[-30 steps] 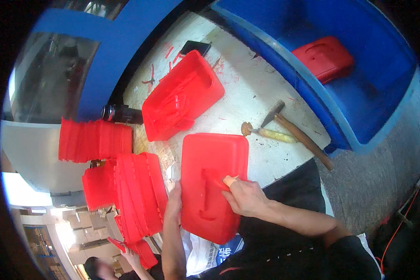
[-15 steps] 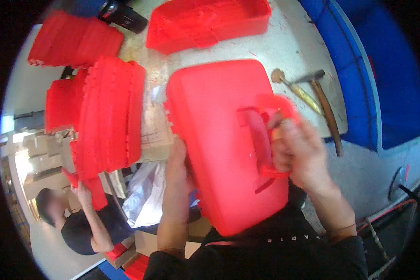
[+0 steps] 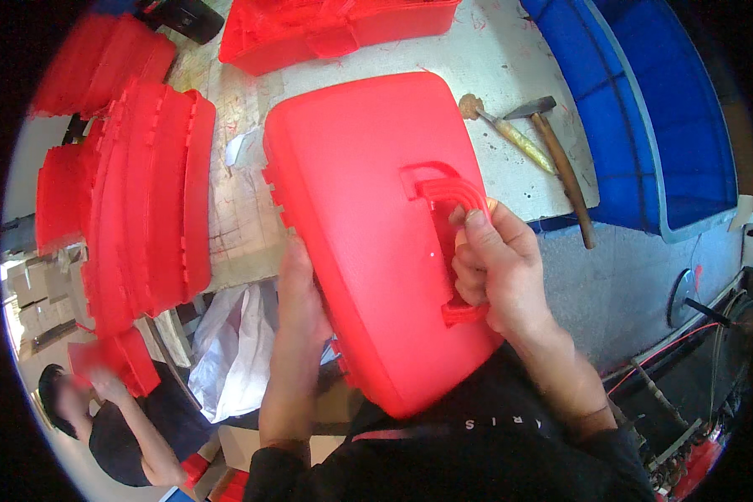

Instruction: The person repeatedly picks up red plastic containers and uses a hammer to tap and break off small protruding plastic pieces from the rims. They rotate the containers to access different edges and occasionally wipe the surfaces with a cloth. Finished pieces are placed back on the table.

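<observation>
In front of my body, a red plastic case shell [image 3: 351, 209] lies tilted, its smooth outer face up and small hinge tabs along its left edge. My left hand [image 3: 299, 289] grips that left edge, its fingers mostly hidden behind the shell. A curved red handle [image 3: 460, 188] sits over the recess on the shell's right part. My right hand [image 3: 498, 263] is closed round the handle, thumb and index finger pinching its outer bar. Whether both handle ends are seated in the shell cannot be made out.
Nested red shells [image 3: 155, 201] stand at left on the worktable [image 3: 247, 213]. An open red case half [image 3: 335, 38] lies at the far side. A hammer [image 3: 565, 176] and a yellow-handled tool [image 3: 523, 144] lie right, beside a blue bin [image 3: 623, 125]. A co-worker [image 3: 134, 427] works lower left.
My right hand has brought the handle in from a blurred position off the shell's right side to lie over the recess. My view has shifted, moving the scene left and up.
</observation>
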Available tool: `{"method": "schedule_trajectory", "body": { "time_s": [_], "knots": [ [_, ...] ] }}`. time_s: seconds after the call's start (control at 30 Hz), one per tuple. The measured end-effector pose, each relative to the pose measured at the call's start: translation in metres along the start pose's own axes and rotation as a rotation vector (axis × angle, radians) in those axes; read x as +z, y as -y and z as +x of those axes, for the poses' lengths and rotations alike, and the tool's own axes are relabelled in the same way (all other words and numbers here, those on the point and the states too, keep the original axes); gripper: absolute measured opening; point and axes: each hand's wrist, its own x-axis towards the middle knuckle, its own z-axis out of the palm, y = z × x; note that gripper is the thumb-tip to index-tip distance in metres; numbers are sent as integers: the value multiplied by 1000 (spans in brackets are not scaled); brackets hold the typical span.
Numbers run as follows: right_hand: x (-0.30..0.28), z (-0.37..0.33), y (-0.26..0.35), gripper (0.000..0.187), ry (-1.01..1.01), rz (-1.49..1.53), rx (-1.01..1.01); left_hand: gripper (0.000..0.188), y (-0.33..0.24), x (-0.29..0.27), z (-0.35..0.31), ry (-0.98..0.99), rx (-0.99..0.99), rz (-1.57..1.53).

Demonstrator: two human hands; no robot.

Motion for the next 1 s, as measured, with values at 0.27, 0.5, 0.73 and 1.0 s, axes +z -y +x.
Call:
{"method": "schedule_trajectory", "body": {
  "time_s": [0.27,0.5,0.73,1.0],
  "knots": [
    [2,-5,-9,16,-26,-425,-307,69,15,3,-1,41,54,-101],
    [0,-2,-4,18,57,-322,-297,71,15,2,4,-3,54,-22],
    [7,10,-1,20,26,-423,-341,73,21,9,12,-94,104,47],
    [2,12,3,22,-70,-470,-351,70,30,8,7,-136,160,22]
  ]
}}
